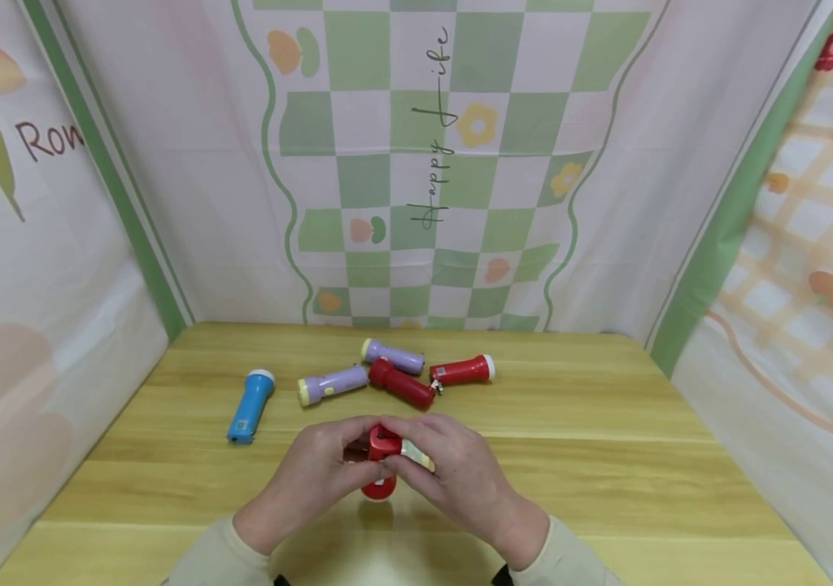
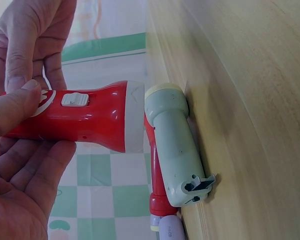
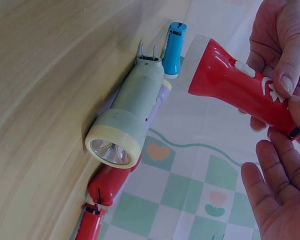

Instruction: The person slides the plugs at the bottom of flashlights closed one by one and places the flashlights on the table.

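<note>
Both hands hold a red flashlight (image 2: 97,112) above the table, its white lens ring pointing down. In the left wrist view my left hand (image 2: 27,170) has its thumb on the red body and its fingers beneath. My right hand (image 3: 285,200) pinches the tail end, where a black part shows, with its other fingers spread out. A white slide switch (image 3: 245,69) sits on the body. Beyond it, on the table, lies a pale green flashlight (image 3: 135,102) with a cream lens ring and two metal prongs out of its tail; hands mostly hide it in the head view.
A blue flashlight (image 1: 250,407) lies to the left on the wooden table (image 1: 607,472). Farther back are two purple flashlights (image 1: 336,384), a dark red one (image 1: 402,384) and a red one with a white ring (image 1: 463,370). Printed cloth (image 1: 431,163) hangs around the table.
</note>
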Demonstrator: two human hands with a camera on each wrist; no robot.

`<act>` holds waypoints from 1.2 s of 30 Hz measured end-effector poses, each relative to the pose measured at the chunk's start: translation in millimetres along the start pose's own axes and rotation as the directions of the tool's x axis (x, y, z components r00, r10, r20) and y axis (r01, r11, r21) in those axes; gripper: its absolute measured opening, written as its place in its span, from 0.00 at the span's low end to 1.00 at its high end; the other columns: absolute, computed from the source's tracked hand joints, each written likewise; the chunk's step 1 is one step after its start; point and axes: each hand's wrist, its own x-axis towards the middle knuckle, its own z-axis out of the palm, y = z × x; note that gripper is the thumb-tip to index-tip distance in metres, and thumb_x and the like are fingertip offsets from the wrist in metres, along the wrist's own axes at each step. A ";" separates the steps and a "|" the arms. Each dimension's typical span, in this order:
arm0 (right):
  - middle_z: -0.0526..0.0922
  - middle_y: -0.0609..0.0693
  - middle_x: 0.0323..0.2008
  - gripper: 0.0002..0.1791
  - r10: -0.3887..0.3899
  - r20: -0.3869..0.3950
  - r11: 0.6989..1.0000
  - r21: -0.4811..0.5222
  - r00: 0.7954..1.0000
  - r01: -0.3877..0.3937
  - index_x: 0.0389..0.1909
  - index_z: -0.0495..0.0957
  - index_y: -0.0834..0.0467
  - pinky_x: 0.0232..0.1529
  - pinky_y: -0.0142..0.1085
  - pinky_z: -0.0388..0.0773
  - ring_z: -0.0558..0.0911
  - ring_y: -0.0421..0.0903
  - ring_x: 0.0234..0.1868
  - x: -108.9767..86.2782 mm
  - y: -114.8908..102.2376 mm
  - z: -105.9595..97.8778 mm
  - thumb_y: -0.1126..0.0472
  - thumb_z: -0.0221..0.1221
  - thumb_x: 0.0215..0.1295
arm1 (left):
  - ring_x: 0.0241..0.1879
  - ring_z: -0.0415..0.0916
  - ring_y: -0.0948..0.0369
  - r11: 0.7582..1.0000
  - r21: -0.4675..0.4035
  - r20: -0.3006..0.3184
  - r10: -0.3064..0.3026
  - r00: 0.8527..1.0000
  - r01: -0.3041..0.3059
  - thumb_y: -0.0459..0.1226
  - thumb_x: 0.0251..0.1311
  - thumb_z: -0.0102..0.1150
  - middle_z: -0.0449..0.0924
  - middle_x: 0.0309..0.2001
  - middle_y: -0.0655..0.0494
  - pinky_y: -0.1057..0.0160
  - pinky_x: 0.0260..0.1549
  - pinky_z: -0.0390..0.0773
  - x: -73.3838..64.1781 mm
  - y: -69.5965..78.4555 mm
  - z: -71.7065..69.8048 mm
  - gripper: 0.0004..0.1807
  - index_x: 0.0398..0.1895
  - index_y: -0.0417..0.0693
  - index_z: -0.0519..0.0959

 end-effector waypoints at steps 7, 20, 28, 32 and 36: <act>0.89 0.50 0.50 0.27 0.023 0.010 1.000 -0.019 1.000 -0.023 0.63 0.80 0.60 0.48 0.35 0.86 0.87 0.43 0.48 -0.2 -0.2 -0.5 0.54 0.71 0.66 | 0.41 0.86 0.70 1.000 0.003 0.001 -0.001 1.000 0.001 0.35 0.58 0.77 0.90 0.49 0.55 0.74 0.41 0.84 -0.1 0.7 -0.3 0.26 0.61 0.44 0.83; 0.89 0.47 0.51 0.24 0.069 0.032 0.997 -0.023 0.997 -0.069 0.60 0.82 0.58 0.50 0.35 0.86 0.87 0.41 0.51 -0.3 -1.9 -1.0 0.53 0.71 0.67 | 0.43 0.87 0.68 1.000 -0.001 -0.005 -0.003 1.000 0.003 0.36 0.59 0.76 0.89 0.52 0.57 0.73 0.42 0.85 1.0 0.8 0.6 0.25 0.61 0.47 0.83; 0.89 0.47 0.50 0.22 0.041 0.009 0.998 -0.039 0.999 -0.040 0.57 0.83 0.58 0.49 0.35 0.86 0.87 0.42 0.49 -0.9 -1.8 0.5 0.55 0.73 0.64 | 0.45 0.87 0.67 0.999 -0.013 -0.027 0.030 0.999 -0.030 0.33 0.60 0.75 0.89 0.52 0.57 0.72 0.45 0.85 0.6 0.8 2.2 0.21 0.57 0.46 0.85; 0.89 0.48 0.49 0.22 0.009 -0.016 0.999 -0.052 1.000 -0.009 0.56 0.83 0.59 0.48 0.36 0.86 0.87 0.43 0.48 -1.2 -1.5 1.9 0.56 0.73 0.63 | 0.46 0.87 0.66 0.999 -0.022 -0.027 0.027 0.999 -0.027 0.33 0.59 0.75 0.89 0.51 0.58 0.70 0.46 0.85 0.3 0.6 2.5 0.21 0.57 0.47 0.85; 0.89 0.48 0.48 0.22 0.006 -0.020 0.998 -0.061 1.000 -0.007 0.56 0.83 0.59 0.48 0.36 0.86 0.87 0.43 0.47 -1.3 -2.9 1.8 0.58 0.74 0.62 | 0.48 0.86 0.66 1.000 -0.011 -0.031 0.026 0.999 -0.027 0.35 0.58 0.77 0.89 0.51 0.61 0.68 0.48 0.85 0.6 0.2 2.6 0.21 0.56 0.49 0.86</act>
